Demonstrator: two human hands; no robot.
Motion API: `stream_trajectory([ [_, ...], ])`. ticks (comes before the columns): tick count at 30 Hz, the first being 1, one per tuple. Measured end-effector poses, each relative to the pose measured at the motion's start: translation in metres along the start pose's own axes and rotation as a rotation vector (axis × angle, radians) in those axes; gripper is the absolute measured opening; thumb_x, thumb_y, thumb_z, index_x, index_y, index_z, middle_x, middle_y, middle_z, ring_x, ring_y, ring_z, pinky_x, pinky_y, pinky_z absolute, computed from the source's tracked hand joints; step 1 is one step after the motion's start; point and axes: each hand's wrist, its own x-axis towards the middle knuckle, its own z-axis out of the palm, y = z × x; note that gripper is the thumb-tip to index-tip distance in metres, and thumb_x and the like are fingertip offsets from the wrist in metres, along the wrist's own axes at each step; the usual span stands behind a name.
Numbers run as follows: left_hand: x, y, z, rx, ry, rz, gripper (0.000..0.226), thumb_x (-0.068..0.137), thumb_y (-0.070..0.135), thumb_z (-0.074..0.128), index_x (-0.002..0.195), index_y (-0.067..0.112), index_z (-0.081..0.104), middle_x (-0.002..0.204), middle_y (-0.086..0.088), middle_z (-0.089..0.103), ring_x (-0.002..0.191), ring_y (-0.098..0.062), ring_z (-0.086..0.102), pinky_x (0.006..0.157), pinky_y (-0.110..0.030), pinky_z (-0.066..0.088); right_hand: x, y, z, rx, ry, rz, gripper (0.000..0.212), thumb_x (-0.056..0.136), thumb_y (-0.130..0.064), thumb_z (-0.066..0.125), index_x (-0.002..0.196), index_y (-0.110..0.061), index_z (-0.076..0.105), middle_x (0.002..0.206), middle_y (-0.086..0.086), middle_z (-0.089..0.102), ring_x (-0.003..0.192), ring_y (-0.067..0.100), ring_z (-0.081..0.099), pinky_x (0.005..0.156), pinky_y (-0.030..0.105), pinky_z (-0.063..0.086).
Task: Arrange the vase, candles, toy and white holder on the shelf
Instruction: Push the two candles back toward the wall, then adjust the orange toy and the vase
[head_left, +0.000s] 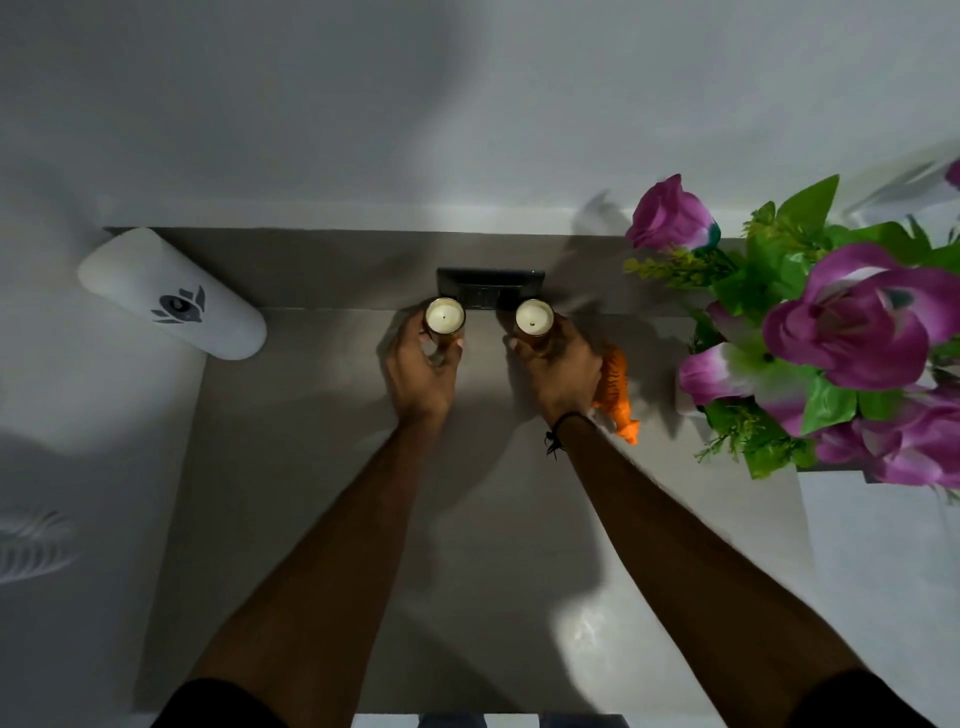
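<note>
Candle step: left hand (418, 364) and right hand (558, 366), each grip closed round a candle (444, 317) (534, 318) on the shelf (311, 467); next, likely release.

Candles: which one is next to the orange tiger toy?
The candle in the right hand, the right candle. The orange tiger toy lies just beside that hand; the left candle is farther away.

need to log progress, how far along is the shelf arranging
Looks done: the vase of purple flowers stands at the shelf's right end, the white holder at its left end, and the orange toy sits beside the vase. In hand: the left hand grips the left candle and the right hand the right candle, mid-shelf. Left: releasing both candles.
</note>
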Motion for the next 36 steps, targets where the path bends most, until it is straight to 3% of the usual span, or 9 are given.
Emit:
stream_trajectory([
  [2,-0.002,-0.002,-0.001,0.02,-0.028,0.002,0.068,0.08,0.01,0.088,0.143,0.009,0.061,0.141,-0.012,0.068,0.123,-0.022,0.063,0.106,-0.05,0.059,-0.002,-0.001,-0.001,-0.007,-0.003,0.008,0.058,0.074,-0.042,0.084,0.126,-0.021,0.066,0.122,0.004,0.074,0.117,0.024,0.067,0.099,0.038,0.052],
  [7,-0.068,-0.022,-0.005,0.456,-0.164,0.054,0.086,0.099,0.047,0.066,0.165,0.004,0.03,0.173,-0.02,0.033,0.163,-0.039,0.029,0.133,-0.057,0.025,-0.041,0.006,-0.021,-0.032,0.012,0.049,0.031,0.079,-0.024,0.075,0.109,-0.017,0.072,0.104,0.001,0.076,0.079,0.007,0.068,0.07,0.011,0.054],
  [9,-0.112,-0.039,-0.011,0.679,-0.231,0.17,0.086,0.105,0.058,0.044,0.168,0.005,0.019,0.179,-0.017,0.019,0.167,-0.036,0.017,0.137,-0.057,0.013,-0.064,0.015,-0.041,-0.031,0.048,-0.024,0.026,0.079,-0.018,0.073,0.104,-0.015,0.073,0.1,0.0,0.075,0.072,0.008,0.067,0.069,0.025,0.06],
  [13,-0.153,-0.057,-0.014,0.809,-0.277,0.275,0.085,0.105,0.06,0.032,0.169,0.006,0.016,0.18,-0.017,0.016,0.168,-0.035,0.012,0.135,-0.062,0.014,-0.074,0.033,-0.078,-0.242,0.232,-0.15,0.027,0.078,-0.023,0.072,0.102,-0.01,0.072,0.105,0.011,0.068,0.097,0.03,0.062,0.088,0.033,0.046],
  [16,-0.152,-0.054,-0.015,0.846,-0.265,0.282,0.085,0.106,0.061,0.029,0.168,0.005,0.016,0.18,-0.017,0.017,0.168,-0.034,0.013,0.135,-0.061,0.014,-0.062,0.033,-0.091,-0.249,0.287,-0.13,0.027,0.081,-0.021,0.074,0.103,-0.006,0.074,0.105,0.017,0.072,0.104,0.038,0.062,0.091,0.043,0.05],
  [23,-0.151,-0.055,-0.015,0.849,-0.251,0.29,0.086,0.105,0.06,0.035,0.167,0.003,0.02,0.179,-0.017,0.021,0.168,-0.035,0.016,0.135,-0.062,0.016,-0.031,0.032,-0.081,-0.033,0.167,0.307,0.045,0.09,-0.04,0.066,0.121,-0.009,0.067,0.122,0.017,0.068,0.123,0.037,0.055,0.098,0.036,0.043],
  [29,-0.152,-0.054,-0.015,0.852,-0.235,0.291,0.085,0.104,0.058,0.037,0.167,0.004,0.023,0.178,-0.017,0.022,0.167,-0.035,0.018,0.134,-0.062,0.017,-0.018,0.034,-0.081,-0.122,0.034,0.244,0.049,0.102,-0.032,0.048,0.142,-0.005,0.052,0.149,0.024,0.048,0.141,0.04,0.039,0.119,0.047,0.025],
  [33,-0.152,-0.055,-0.014,0.864,-0.241,0.285,0.086,0.103,0.059,0.037,0.167,0.005,0.021,0.179,-0.016,0.02,0.168,-0.034,0.016,0.134,-0.062,0.017,-0.014,0.027,-0.076,0.013,0.172,0.39,0.057,0.092,-0.049,0.061,0.136,-0.012,0.057,0.14,0.018,0.057,0.135,0.037,0.04,0.114,0.044,0.037],
  [36,-0.152,-0.055,-0.015,0.854,-0.246,0.28,0.086,0.103,0.06,0.037,0.168,0.005,0.019,0.18,-0.015,0.019,0.168,-0.033,0.015,0.135,-0.062,0.016,-0.017,0.026,-0.078,0.031,0.194,0.324,0.05,0.091,-0.046,0.065,0.128,-0.012,0.065,0.131,0.017,0.066,0.127,0.037,0.053,0.108,0.04,0.044],
])
